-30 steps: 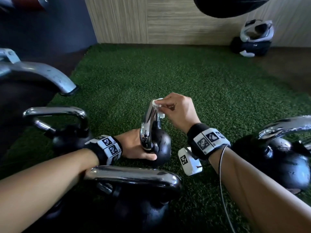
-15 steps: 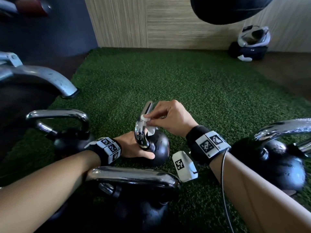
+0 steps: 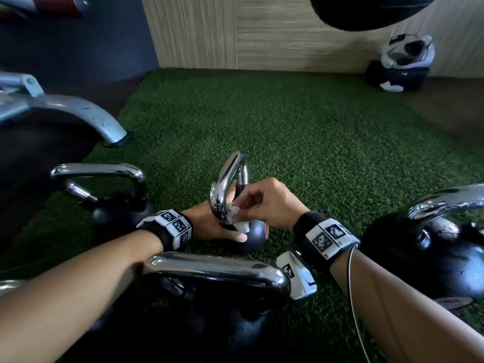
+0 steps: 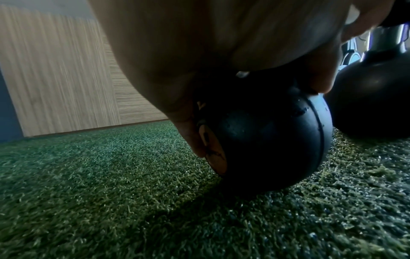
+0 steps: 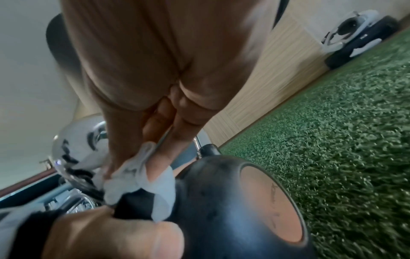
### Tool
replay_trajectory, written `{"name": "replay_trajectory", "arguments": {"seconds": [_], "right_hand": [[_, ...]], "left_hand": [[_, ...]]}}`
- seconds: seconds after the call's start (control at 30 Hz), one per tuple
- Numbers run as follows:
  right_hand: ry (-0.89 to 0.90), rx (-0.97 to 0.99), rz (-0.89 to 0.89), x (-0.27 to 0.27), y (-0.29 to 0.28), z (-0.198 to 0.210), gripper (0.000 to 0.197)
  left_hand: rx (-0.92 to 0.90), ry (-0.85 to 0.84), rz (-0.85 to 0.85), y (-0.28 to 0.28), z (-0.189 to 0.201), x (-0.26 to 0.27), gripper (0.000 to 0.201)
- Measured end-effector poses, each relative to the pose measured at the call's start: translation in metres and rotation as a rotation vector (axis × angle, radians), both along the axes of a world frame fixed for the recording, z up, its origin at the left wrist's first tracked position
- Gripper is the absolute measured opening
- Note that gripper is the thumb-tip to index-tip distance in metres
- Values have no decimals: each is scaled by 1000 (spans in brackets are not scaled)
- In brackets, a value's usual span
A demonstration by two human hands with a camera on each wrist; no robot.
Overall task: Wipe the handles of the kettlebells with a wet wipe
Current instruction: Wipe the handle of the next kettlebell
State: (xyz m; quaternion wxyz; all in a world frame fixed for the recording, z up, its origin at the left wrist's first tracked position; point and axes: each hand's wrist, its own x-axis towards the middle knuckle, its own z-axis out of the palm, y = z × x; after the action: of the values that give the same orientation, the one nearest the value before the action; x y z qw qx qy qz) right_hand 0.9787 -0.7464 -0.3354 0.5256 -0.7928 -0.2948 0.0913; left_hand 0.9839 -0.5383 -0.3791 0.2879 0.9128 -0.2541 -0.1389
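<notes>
A small black kettlebell (image 3: 252, 238) with a chrome handle (image 3: 226, 179) lies tipped on the green turf at centre. My left hand (image 3: 209, 225) grips its body (image 4: 266, 140) from the left, thumb across the near side. My right hand (image 3: 264, 205) pinches a crumpled white wet wipe (image 3: 235, 216) against the lower end of the handle, where it meets the body. In the right wrist view the wet wipe (image 5: 142, 178) is bunched under my fingertips beside the chrome handle (image 5: 75, 150).
Other black kettlebells stand around: one at the left (image 3: 112, 197), a large one in front of me (image 3: 209, 297), another at the right (image 3: 429, 252). A metal machine leg (image 3: 86, 113) reaches in from the left. A white and black device (image 3: 403, 66) sits by the wooden wall.
My right hand has slid the wipe down the chrome handle from its top to its base. The kettlebell has tilted further away while my left hand keeps hold of it.
</notes>
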Motion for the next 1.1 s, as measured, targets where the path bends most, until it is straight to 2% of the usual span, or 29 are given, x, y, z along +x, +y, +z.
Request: {"name": "replay_trajectory", "arguments": {"seconds": [0.03,0.07,0.17,0.2,0.3,0.33,0.4,0.5,0.67,0.77,0.87,0.9,0.93,1.0,1.03,1.1], "right_hand": [[23,10,-9,-1,-1,-1,25],[42,28,-24,1,-2,-2,28],[119,95,-80,13,-4,-4,31],[140,91,-85,17,-4,-6,31],[162,-45,-45,16,0,-5,16],[173,-64,-29,16,2,-5,16],[189,-64,23,16,4,-6,19],[210,3,76,15,4,-4,22],[228,9,79,13,5,-5,26],[287,55,129,9,1,-4,20],[468,213,147,3,-6,-3,19],[546,265,126,1,-8,-3,21],[620,314,107,0,-8,-4,22],[719,408,85,0,-9,-5,22],[741,460,67,1,-9,-5,22],[764,574,-2,7,-8,-7,20]], "left_hand": [[2,-18,-10,1,-3,2,79],[31,-29,-51,0,0,2,74],[56,-20,-82,-6,11,-1,29],[85,-12,-65,-8,14,-2,27],[167,-22,-21,-4,3,6,54],[185,-8,-32,-3,3,6,55],[232,36,-48,-4,4,6,41],[285,-2,-86,-2,6,3,19],[288,15,-58,1,-2,6,32],[314,-19,-68,-1,0,4,43],[325,-72,-44,2,-2,3,27],[322,-48,-19,3,-7,7,28],[329,-9,-2,3,-15,12,39],[334,-26,10,4,-26,16,77],[346,-44,27,5,-24,15,82],[377,-33,80,7,-19,10,78]]}}
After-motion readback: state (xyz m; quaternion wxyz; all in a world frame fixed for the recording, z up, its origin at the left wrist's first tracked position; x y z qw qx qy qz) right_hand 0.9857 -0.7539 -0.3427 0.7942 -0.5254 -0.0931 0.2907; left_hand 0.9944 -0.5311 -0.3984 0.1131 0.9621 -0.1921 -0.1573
